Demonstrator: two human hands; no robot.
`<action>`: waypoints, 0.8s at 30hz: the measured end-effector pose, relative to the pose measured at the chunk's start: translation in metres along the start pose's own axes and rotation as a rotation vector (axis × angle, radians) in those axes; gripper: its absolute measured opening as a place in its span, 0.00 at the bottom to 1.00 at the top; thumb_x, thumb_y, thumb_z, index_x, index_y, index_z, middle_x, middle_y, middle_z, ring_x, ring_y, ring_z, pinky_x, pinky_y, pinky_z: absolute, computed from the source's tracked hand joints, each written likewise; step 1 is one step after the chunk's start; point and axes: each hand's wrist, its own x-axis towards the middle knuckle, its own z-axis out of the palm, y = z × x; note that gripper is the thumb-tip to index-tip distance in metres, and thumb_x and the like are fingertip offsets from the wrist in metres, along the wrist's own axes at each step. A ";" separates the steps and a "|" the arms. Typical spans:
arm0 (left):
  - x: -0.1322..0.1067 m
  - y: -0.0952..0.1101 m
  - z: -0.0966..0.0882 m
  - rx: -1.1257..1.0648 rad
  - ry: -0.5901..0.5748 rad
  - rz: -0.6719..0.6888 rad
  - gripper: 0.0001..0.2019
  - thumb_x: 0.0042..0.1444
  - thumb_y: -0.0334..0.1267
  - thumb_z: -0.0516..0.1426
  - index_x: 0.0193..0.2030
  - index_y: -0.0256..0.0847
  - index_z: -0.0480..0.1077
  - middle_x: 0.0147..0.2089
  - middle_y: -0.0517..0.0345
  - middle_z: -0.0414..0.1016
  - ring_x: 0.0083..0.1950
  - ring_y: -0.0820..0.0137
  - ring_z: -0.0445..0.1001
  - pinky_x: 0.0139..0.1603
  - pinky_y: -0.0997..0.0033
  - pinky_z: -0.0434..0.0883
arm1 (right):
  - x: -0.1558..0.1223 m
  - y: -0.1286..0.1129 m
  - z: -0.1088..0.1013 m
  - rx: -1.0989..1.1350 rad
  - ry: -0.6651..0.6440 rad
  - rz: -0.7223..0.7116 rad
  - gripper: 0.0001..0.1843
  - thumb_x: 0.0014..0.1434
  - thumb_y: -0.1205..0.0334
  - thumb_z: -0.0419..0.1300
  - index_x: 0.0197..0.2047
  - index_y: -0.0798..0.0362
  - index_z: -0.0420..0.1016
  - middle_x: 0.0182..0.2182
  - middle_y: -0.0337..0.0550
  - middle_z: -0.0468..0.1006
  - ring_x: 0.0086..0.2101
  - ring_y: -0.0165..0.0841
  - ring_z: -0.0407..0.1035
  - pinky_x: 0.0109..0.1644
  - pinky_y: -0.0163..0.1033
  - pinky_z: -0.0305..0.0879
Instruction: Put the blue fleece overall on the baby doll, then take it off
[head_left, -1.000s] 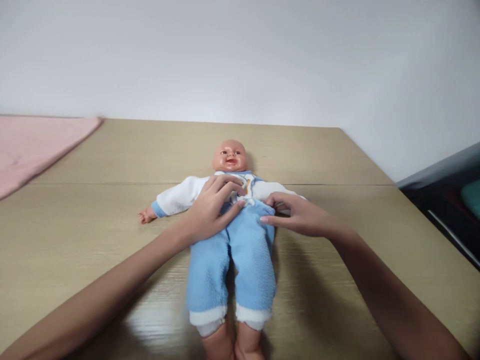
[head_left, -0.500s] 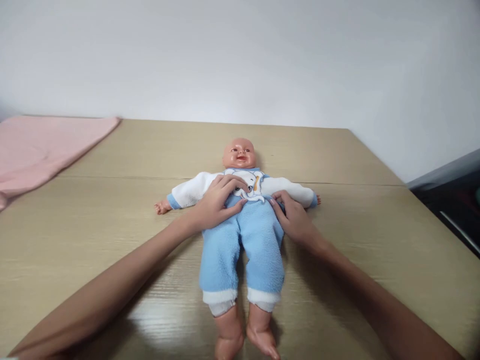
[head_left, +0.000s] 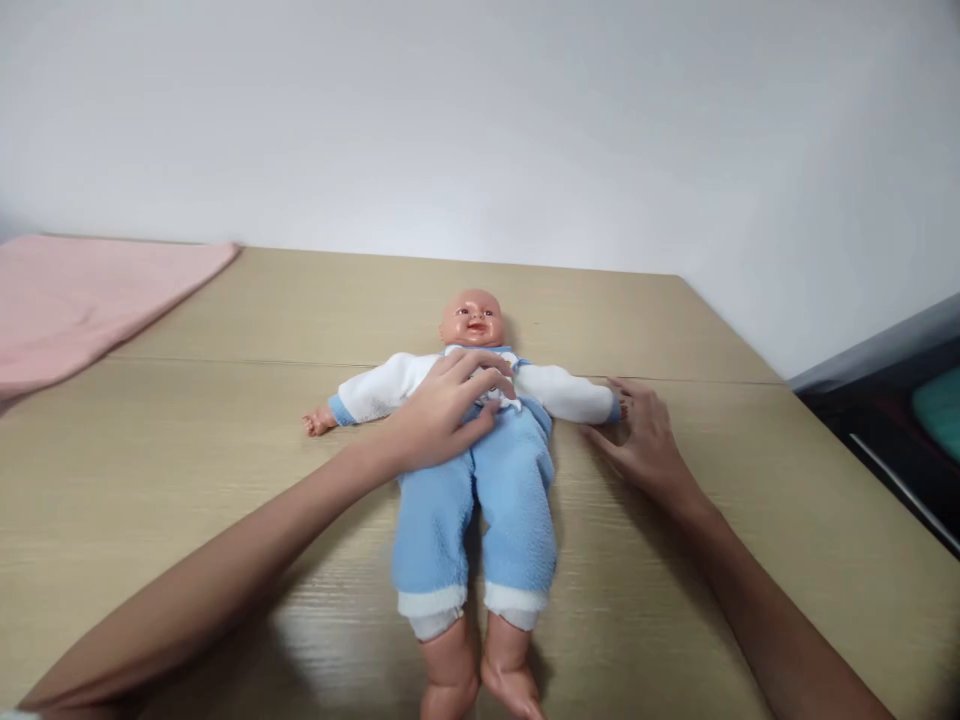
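A bald baby doll (head_left: 474, 318) lies on its back on the wooden table (head_left: 225, 480), arms spread to both sides. It wears a white top with blue cuffs and fleecy light-blue trousers (head_left: 517, 530). My left hand (head_left: 457, 405) rests on the doll's chest, fingers spread, partly covering a printed animal face. My right hand (head_left: 641, 435) is around the end of the doll's sleeve (head_left: 574, 393) on the right, thumb and fingers apart. The doll's small hand there is mostly hidden by my fingers; I cannot tell whether they touch it.
A pink cloth (head_left: 97, 300) is spread at the table's far left. Behind the table stands a plain pale wall (head_left: 450, 130). Past the right edge there is a dark object (head_left: 885, 440) with a green patch (head_left: 937, 415).
My right hand has moved right, from the doll's waist to the end of its sleeve, and its fingers have opened. My left hand has stayed on the chest.
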 end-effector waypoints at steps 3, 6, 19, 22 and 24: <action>0.015 0.010 0.010 0.044 -0.039 -0.005 0.11 0.78 0.40 0.54 0.61 0.45 0.72 0.68 0.45 0.77 0.70 0.52 0.73 0.73 0.44 0.69 | 0.003 0.014 0.008 0.214 -0.076 0.072 0.49 0.64 0.42 0.74 0.78 0.47 0.58 0.71 0.62 0.70 0.69 0.56 0.67 0.75 0.66 0.63; 0.031 0.011 0.024 0.089 -0.074 -0.003 0.12 0.77 0.43 0.57 0.62 0.44 0.72 0.67 0.45 0.77 0.68 0.50 0.73 0.70 0.44 0.69 | 0.005 0.016 0.011 0.348 -0.084 0.146 0.54 0.61 0.42 0.78 0.80 0.48 0.57 0.69 0.60 0.74 0.65 0.50 0.73 0.71 0.62 0.69; 0.062 0.009 0.058 0.094 -0.013 0.051 0.14 0.71 0.41 0.63 0.60 0.41 0.73 0.59 0.46 0.81 0.56 0.52 0.75 0.59 0.50 0.72 | -0.004 -0.091 -0.009 0.744 0.048 0.079 0.30 0.62 0.54 0.78 0.62 0.39 0.71 0.59 0.47 0.79 0.54 0.43 0.79 0.57 0.53 0.84; 0.057 0.004 0.056 0.010 0.070 0.008 0.11 0.71 0.40 0.63 0.57 0.43 0.74 0.57 0.48 0.82 0.53 0.55 0.76 0.59 0.52 0.73 | -0.008 -0.096 -0.003 0.725 0.106 0.058 0.30 0.65 0.54 0.75 0.64 0.38 0.68 0.62 0.49 0.75 0.57 0.44 0.76 0.62 0.58 0.82; 0.054 0.002 0.054 -0.036 0.113 -0.017 0.11 0.70 0.39 0.63 0.56 0.43 0.74 0.55 0.49 0.82 0.53 0.55 0.77 0.58 0.53 0.73 | -0.008 -0.088 0.001 0.735 0.154 0.102 0.27 0.67 0.53 0.73 0.63 0.39 0.67 0.61 0.48 0.75 0.55 0.43 0.75 0.61 0.57 0.81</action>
